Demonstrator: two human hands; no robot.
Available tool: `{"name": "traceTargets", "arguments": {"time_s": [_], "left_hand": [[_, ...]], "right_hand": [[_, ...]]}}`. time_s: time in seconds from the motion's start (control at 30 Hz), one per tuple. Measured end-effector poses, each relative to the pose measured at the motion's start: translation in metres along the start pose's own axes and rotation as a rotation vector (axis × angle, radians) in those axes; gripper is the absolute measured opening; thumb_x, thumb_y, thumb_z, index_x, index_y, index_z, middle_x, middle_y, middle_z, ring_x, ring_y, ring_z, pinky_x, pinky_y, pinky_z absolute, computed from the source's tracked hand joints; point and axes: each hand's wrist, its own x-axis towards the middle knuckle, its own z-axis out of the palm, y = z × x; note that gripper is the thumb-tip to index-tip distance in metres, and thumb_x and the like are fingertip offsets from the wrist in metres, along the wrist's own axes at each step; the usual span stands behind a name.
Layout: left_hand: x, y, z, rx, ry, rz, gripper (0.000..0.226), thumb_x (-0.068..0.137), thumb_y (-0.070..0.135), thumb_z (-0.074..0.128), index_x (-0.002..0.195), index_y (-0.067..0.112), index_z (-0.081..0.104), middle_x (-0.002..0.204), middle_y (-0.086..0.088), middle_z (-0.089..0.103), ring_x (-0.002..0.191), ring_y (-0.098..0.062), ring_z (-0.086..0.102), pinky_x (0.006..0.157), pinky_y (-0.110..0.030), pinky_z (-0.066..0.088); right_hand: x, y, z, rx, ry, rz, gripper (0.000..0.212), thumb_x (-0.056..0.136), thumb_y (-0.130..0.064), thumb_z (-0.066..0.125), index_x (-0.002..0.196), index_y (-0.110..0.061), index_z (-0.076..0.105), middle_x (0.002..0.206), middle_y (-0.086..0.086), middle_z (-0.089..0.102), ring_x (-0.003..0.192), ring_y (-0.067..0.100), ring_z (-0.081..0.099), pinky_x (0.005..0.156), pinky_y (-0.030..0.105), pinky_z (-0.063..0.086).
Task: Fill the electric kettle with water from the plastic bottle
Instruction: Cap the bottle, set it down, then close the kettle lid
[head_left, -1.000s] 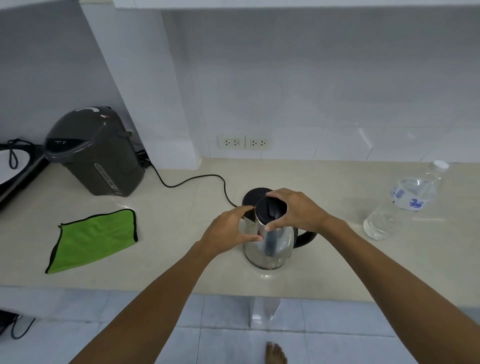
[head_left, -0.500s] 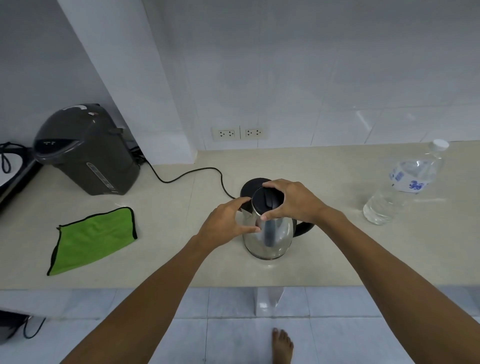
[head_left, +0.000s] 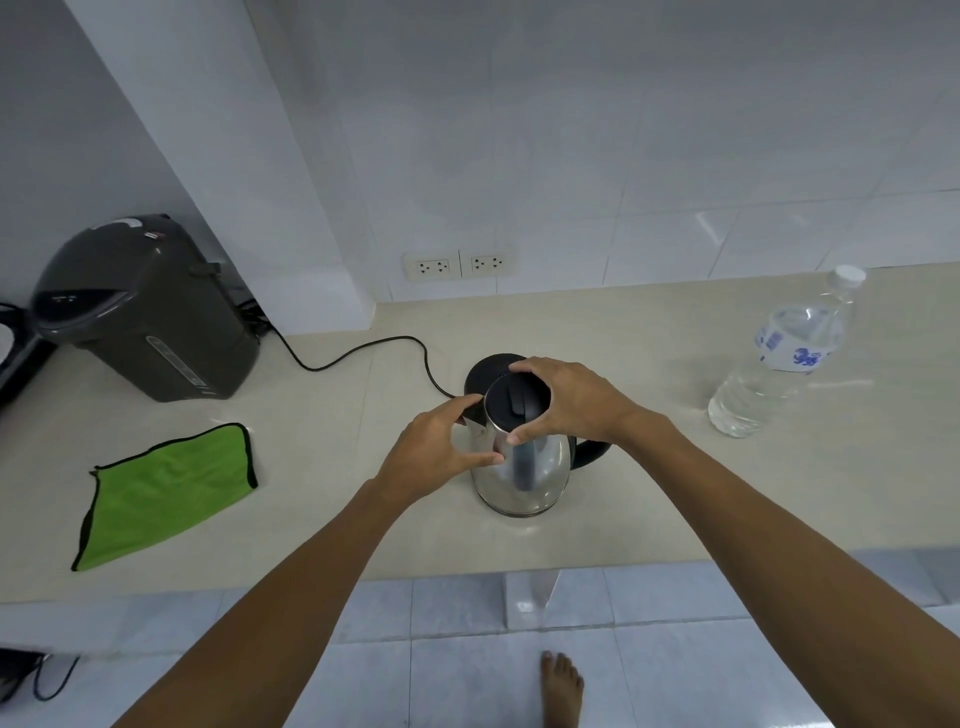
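— Which step? Both hands on the steel kettle mid-counter: left hand braces its side, right hand grips the lid, apparently shut.

— Next: open it, then fetch the capped bottle standing well right.

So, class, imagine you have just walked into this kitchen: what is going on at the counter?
A person stands at the counter with both hands on a steel electric kettle. The left hand steadies its body near the spout, while the right hand grips the closed black lid. The kettle stands off its base, which lies just behind it. The plastic bottle, capped, waits untouched to the right.
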Motion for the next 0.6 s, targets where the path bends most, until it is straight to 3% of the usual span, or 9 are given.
{"name": "traceTargets", "arguments": {"time_s": [0.13, 0.27, 0.43, 0.53, 0.6], "left_hand": [[-0.002, -0.002, 0.004, -0.053, 0.022, -0.023, 0.099, 0.065, 0.064, 0.091, 0.151, 0.035, 0.050, 0.133, 0.013, 0.067, 0.124, -0.006, 0.061, 0.103, -0.039, 0.055], [-0.006, -0.003, 0.015, -0.192, 0.090, -0.073, 0.099, 0.061, 0.066, 0.092, 0.147, 0.035, 0.054, 0.135, 0.013, 0.067, 0.128, -0.006, 0.059, 0.105, -0.035, 0.051], [-0.013, -0.002, 0.027, -0.293, 0.052, -0.124, 0.095, 0.064, 0.053, 0.097, 0.146, 0.034, 0.053, 0.136, 0.016, 0.064, 0.130, -0.002, 0.055, 0.107, -0.030, 0.047], [-0.019, -0.001, 0.038, -0.305, -0.007, -0.145, 0.090, 0.063, 0.048, 0.099, 0.138, 0.034, 0.052, 0.131, 0.017, 0.062, 0.129, 0.000, 0.053, 0.101, -0.024, 0.045], [-0.019, 0.000, 0.046, -0.319, 0.026, -0.152, 0.084, 0.060, 0.048, 0.100, 0.129, 0.033, 0.053, 0.123, 0.016, 0.063, 0.123, -0.001, 0.057, 0.096, -0.022, 0.046]], "right_hand": [[-0.016, 0.017, -0.010, 0.086, 0.060, 0.049, 0.104, 0.058, -0.062, 0.088, 0.147, -0.029, 0.044, 0.144, -0.013, 0.053, 0.132, 0.009, 0.048, 0.108, 0.032, 0.042], [-0.039, 0.040, -0.011, 0.133, 0.117, 0.130, 0.102, 0.060, -0.060, 0.088, 0.147, -0.028, 0.045, 0.146, -0.011, 0.051, 0.134, 0.011, 0.046, 0.109, 0.033, 0.041], [-0.063, 0.068, 0.015, 0.202, 0.211, 0.226, 0.089, 0.063, -0.060, 0.087, 0.137, -0.027, 0.050, 0.127, -0.009, 0.061, 0.116, 0.014, 0.058, 0.098, 0.030, 0.048], [-0.072, 0.077, 0.030, 0.370, 0.257, 0.268, 0.078, 0.071, -0.046, 0.088, 0.137, -0.027, 0.050, 0.131, -0.006, 0.061, 0.114, 0.015, 0.062, 0.099, 0.030, 0.051], [-0.072, 0.079, 0.036, 0.416, 0.305, 0.294, 0.063, 0.083, -0.030, 0.082, 0.138, -0.022, 0.052, 0.130, -0.002, 0.063, 0.111, 0.018, 0.066, 0.093, 0.021, 0.051]]}}
